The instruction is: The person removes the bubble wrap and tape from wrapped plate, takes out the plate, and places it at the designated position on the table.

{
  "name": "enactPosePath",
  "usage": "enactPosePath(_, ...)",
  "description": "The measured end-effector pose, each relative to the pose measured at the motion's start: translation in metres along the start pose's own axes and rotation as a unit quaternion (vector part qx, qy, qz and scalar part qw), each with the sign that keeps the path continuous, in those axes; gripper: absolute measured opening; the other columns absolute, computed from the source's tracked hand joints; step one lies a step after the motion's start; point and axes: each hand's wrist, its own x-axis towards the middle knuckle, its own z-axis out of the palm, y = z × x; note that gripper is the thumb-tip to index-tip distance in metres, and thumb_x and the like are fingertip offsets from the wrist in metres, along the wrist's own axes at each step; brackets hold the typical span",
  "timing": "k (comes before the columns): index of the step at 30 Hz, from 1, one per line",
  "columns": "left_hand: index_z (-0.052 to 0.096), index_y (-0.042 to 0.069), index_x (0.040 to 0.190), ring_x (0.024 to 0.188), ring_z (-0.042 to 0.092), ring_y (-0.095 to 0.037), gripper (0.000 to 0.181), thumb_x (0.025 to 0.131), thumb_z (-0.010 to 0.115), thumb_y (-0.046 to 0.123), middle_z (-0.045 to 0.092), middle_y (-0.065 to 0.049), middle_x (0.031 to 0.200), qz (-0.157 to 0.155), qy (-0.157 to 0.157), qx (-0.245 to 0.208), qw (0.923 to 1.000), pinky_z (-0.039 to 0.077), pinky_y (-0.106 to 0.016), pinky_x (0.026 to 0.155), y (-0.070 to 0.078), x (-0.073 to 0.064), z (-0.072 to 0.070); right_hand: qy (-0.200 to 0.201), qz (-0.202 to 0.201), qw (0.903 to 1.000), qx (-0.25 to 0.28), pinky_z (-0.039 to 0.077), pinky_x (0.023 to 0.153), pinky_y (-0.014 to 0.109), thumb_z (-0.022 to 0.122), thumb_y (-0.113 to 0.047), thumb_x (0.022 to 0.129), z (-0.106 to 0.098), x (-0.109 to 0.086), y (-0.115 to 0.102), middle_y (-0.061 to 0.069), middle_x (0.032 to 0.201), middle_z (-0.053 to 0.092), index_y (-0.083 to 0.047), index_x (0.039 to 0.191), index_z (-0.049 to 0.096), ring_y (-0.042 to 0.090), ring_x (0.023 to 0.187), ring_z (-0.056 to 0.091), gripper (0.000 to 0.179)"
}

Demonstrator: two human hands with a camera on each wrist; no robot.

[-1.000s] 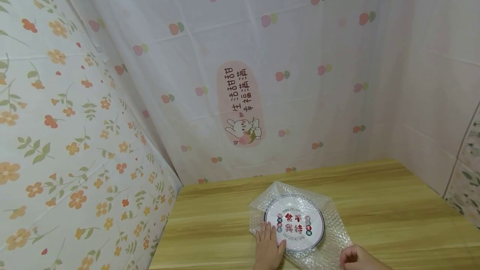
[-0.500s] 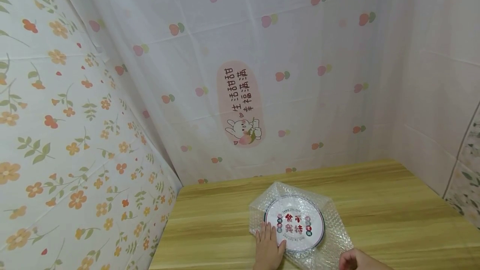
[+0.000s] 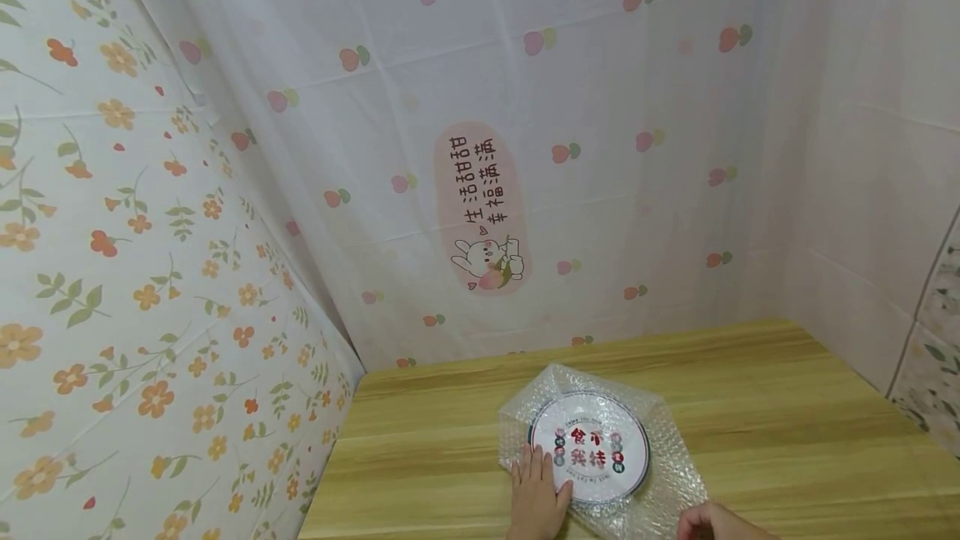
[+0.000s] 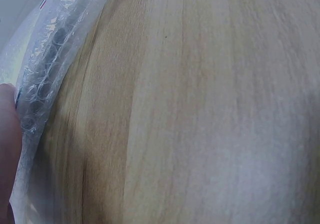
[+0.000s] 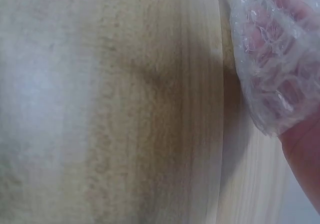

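Observation:
A round white plate [image 3: 592, 473] with a dark rim and red and green printing lies on the table, with bubble wrap [image 3: 671, 448] showing around it. My left hand [image 3: 536, 498] rests across the plate's left edge, fingers straight and slightly spread. At the lower right, my right hand [image 3: 720, 521] grips the near right corner of the wrap with curled fingers. In the right wrist view the clear bubbly film [image 5: 280, 69] covers those fingers, which show through it. The left wrist view catches a raised fold of wrap [image 4: 47, 69] beside a left finger [image 4: 7, 134].
The wood-grain table [image 3: 787, 407] extends to both sides of the wrap. Behind it hangs a pale curtain [image 3: 600, 215] with a fruit print, and a floral cloth [image 3: 150, 273] closes off the left. A pale wall covering [image 3: 862, 190] stands at the right.
My right hand has turned and shifted slightly, still holding the wrap's corner. The left hand and the plate have stayed in place.

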Motion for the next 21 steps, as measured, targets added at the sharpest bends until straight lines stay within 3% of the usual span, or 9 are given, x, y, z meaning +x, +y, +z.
enactPosePath(9,0.053,-0.001,0.119,0.125,0.031,-0.032,0.058,0.089,0.041,0.046,0.045,-0.016,0.128,-0.005,-0.007,0.002,1.0,0.028,-0.05,0.096,0.001,-0.001,0.0,0.027,-0.038,0.9968,-0.065,0.046,0.053,0.021,0.051,0.009,0.077,0.005,0.0,0.005,-0.013,0.075,0.058,0.004,0.079,0.054,-0.003,0.066,0.052,0.006)
enactPosePath(13,0.054,-0.002,0.118,0.123,0.033,-0.033,0.057,0.088,0.042,0.045,0.047,-0.016,0.126,0.0,0.007,0.002,1.0,0.029,-0.05,0.094,0.001,-0.001,-0.001,0.034,-0.051,0.9951,-0.078,0.046,0.052,0.021,0.051,0.011,0.077,0.007,-0.001,0.009,-0.012,0.075,0.058,0.003,0.08,0.053,-0.004,0.067,0.051,0.009)
enactPosePath(16,0.054,-0.002,0.116,0.122,0.035,-0.034,0.056,0.088,0.043,0.044,0.048,-0.017,0.125,0.004,0.016,0.002,0.9999,0.03,-0.051,0.093,0.001,-0.002,-0.002,0.037,-0.064,0.9931,-0.092,0.044,0.051,0.019,0.051,0.011,0.076,0.007,-0.001,0.013,-0.007,0.072,0.058,0.001,0.081,0.052,-0.005,0.067,0.05,0.011)
enactPosePath(21,0.053,-0.003,0.118,0.124,0.033,-0.034,0.056,0.089,0.042,0.044,0.046,-0.018,0.127,-0.001,0.002,-0.01,0.9999,0.028,-0.052,0.095,0.002,-0.002,-0.005,0.044,-0.082,0.9871,-0.13,0.043,0.048,0.017,0.054,0.01,0.075,0.009,0.0,0.017,-0.001,0.066,0.057,-0.002,0.081,0.052,-0.007,0.065,0.048,0.013)
